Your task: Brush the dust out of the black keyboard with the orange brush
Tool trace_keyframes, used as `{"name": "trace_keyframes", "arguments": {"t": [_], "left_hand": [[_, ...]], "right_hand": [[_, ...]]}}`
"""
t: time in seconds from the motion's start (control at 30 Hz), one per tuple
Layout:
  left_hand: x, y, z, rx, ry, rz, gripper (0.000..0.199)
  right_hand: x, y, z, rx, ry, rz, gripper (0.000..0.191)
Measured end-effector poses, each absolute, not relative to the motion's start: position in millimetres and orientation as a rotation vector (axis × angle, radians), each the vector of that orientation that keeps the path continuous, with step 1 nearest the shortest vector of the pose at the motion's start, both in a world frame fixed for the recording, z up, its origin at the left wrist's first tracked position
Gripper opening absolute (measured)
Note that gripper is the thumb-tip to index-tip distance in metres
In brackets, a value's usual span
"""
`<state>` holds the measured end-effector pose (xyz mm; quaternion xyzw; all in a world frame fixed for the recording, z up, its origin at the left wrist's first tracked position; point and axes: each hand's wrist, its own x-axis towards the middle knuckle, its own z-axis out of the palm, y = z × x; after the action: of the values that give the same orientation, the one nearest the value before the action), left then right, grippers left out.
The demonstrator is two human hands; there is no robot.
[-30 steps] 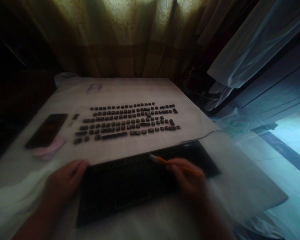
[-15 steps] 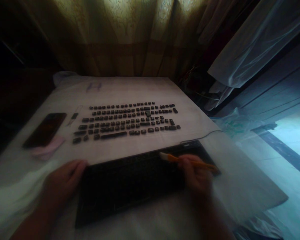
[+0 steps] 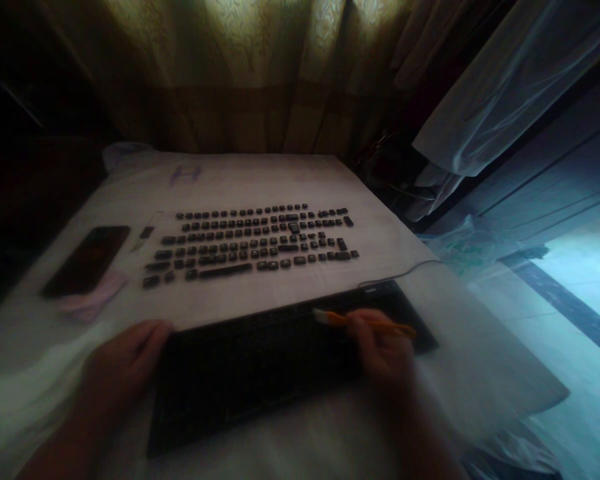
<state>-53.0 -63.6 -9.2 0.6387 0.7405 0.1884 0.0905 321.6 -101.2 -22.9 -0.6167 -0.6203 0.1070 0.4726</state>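
Note:
A black keyboard base without its keycaps lies tilted across the front of the table. My right hand is closed round an orange-handled brush, whose pale bristles point left over the upper part of the base. At the base's upper left corner, my left hand holds the edge with thumb and fingers close together. Beyond the base, loose black keycaps stand in rows on the white cloth, with the long space bar key in the nearest row.
On the left lie a dark phone, a pink cloth and a small slim tool. The cable runs off to the right. A curtain hangs behind the table; plastic bags are at the right.
My right hand and the brush have moved a little to the left over the keyboard base. My left hand stays at the corner. The whole view has shifted slightly.

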Motion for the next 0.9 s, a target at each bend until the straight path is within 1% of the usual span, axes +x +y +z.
{"name": "trace_keyframes", "arguments": {"t": [0.4,0.67,0.9], "left_hand": [[-54.8,-62.2,-11.6,1.916,2.209,0.543,0.049],[-55.7,-63.2,-13.2,1.964,2.154,0.625,0.043],[-57.4,-64.5,-13.0,1.948,2.163,0.600,0.040]], "right_hand": [[318.5,-102.9,-19.6,-1.434,-1.446,0.419,0.016],[316.4,-105.2,-18.7,-1.493,-1.268,0.386,0.022],[320.5,-105.8,-19.5,-1.513,-1.377,0.304,0.021]]}}
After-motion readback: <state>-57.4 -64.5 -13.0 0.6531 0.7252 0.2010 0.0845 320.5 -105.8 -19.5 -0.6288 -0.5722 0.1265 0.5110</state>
